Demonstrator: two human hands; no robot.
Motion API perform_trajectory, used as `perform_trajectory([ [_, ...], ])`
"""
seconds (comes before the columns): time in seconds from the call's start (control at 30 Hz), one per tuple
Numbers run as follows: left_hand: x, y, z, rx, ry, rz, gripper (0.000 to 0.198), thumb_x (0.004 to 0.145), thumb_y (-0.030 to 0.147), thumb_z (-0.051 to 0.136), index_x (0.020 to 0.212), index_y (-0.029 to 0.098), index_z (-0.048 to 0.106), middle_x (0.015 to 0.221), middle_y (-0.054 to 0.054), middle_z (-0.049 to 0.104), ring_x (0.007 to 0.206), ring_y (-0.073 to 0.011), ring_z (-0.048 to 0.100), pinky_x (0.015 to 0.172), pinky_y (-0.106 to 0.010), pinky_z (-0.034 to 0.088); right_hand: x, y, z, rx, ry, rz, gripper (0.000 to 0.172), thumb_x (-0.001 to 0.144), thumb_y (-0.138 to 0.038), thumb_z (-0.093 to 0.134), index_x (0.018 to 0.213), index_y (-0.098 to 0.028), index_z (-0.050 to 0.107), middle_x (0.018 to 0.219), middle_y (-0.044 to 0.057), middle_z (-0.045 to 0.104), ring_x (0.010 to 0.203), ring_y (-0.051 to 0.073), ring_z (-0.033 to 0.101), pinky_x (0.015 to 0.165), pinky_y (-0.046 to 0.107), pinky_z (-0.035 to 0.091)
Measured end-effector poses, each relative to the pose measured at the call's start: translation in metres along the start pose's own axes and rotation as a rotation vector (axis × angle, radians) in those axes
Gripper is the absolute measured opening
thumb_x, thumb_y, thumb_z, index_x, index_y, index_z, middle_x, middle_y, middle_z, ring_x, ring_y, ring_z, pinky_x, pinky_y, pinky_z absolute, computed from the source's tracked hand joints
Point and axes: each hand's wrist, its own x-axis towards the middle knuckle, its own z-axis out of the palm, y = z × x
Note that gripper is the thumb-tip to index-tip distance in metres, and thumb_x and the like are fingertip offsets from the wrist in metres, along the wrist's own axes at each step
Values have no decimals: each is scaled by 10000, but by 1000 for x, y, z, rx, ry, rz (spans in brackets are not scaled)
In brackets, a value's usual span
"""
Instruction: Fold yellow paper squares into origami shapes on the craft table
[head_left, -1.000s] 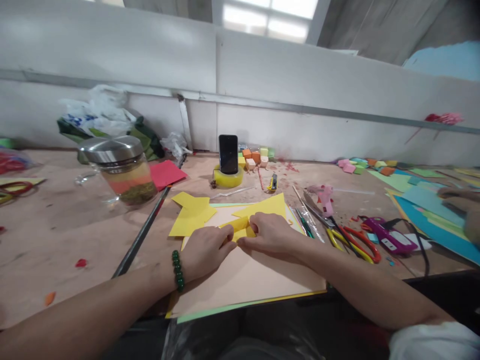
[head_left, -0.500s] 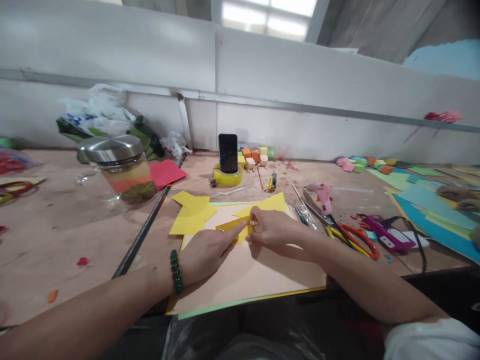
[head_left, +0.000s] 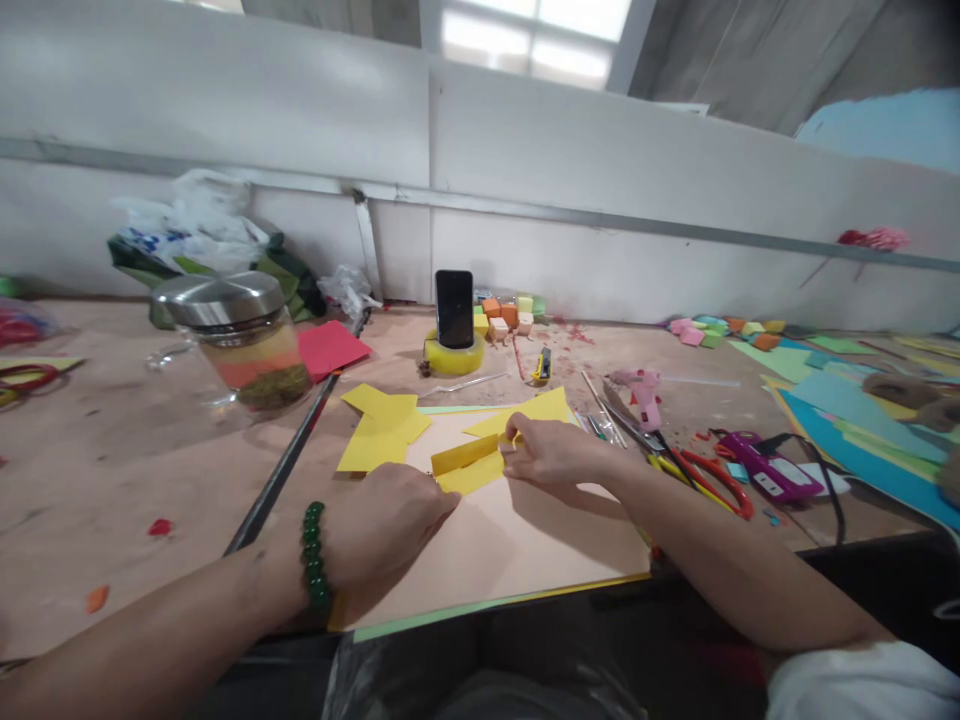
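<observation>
A folded piece of yellow paper (head_left: pixel 474 472) lies on a stack of coloured sheets (head_left: pixel 517 550), its far flap standing up along a crease. My right hand (head_left: pixel 555 452) pinches the right end of this paper between thumb and fingers. At the paper's near left corner is my left hand (head_left: pixel 390 520), with curled fingers closed on the edge; the fingertips are partly hidden. Other yellow paper pieces (head_left: pixel 379 428) lie beyond my left hand. One more yellow piece (head_left: pixel 551 405) lies just behind my right hand.
A phone (head_left: pixel 454 308) stands in a yellow tape roll (head_left: pixel 456 358). At left is a lidded glass jar (head_left: pixel 255 355). On the right lie a pink glue gun (head_left: pixel 643 392), orange-handled scissors (head_left: pixel 716 480) and a purple tool (head_left: pixel 776 468). A box cutter (head_left: pixel 543 365) lies beyond the sheets.
My left hand has drawn back left and toward me, its forefinger off the paper's crease. The far flap now stands up in view. My right hand stays at the right end.
</observation>
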Motion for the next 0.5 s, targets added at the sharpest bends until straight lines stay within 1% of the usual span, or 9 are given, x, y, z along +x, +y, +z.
perform_trajectory([
  [0.1,-5,0,-4,46,-39,-10,235,898,195,477,812,189,696,738,-77,708,618,-209,630,510,-264,334,1,4,-1,31,-2,-19,385,815,-370,577,1150,-189,517,975,88,685,823,236,622,623,264,363],
  [0.17,-9,-2,-6,41,-64,-25,229,879,187,489,764,193,686,709,-65,698,600,-202,617,496,-261,300,3,9,-1,70,5,-48,354,824,-358,570,1132,-188,535,913,70,676,757,204,603,610,256,364],
  [0.23,-13,-6,-8,2,-74,-28,234,862,177,489,709,201,664,682,-43,689,591,-189,603,487,-261,267,6,17,1,119,11,-88,323,817,-339,580,1094,-176,552,845,50,655,696,176,572,594,248,362],
  [0.33,-15,-16,-12,-98,-51,20,236,800,127,489,636,209,638,624,-2,667,548,-151,559,488,-259,253,13,31,8,199,39,-179,199,777,-222,580,966,-163,568,759,9,606,656,145,530,584,232,362],
  [0.37,-14,-20,-12,-145,-19,10,221,762,111,494,630,210,641,601,11,656,527,-138,540,489,-253,263,14,35,10,229,72,-199,154,766,-178,556,919,-165,565,739,-4,587,649,136,517,578,226,357],
  [0.43,-9,-27,-10,-250,112,-77,200,713,113,496,667,209,665,576,24,636,505,-122,514,495,-235,304,14,36,15,278,161,-167,105,781,-157,493,868,-176,549,706,-22,558,623,128,490,553,223,333],
  [0.47,-5,-31,-7,-299,218,-142,207,725,132,483,714,202,677,588,21,633,514,-121,515,507,-227,334,13,33,17,295,203,-151,91,801,-166,469,851,-182,543,707,-23,560,624,127,488,553,225,326],
  [0.5,-1,-33,-3,-327,335,-187,218,767,166,466,777,189,683,626,10,638,542,-124,525,528,-223,368,10,29,19,309,230,-149,98,823,-177,445,835,-185,542,725,-17,576,636,128,497,556,227,321],
])
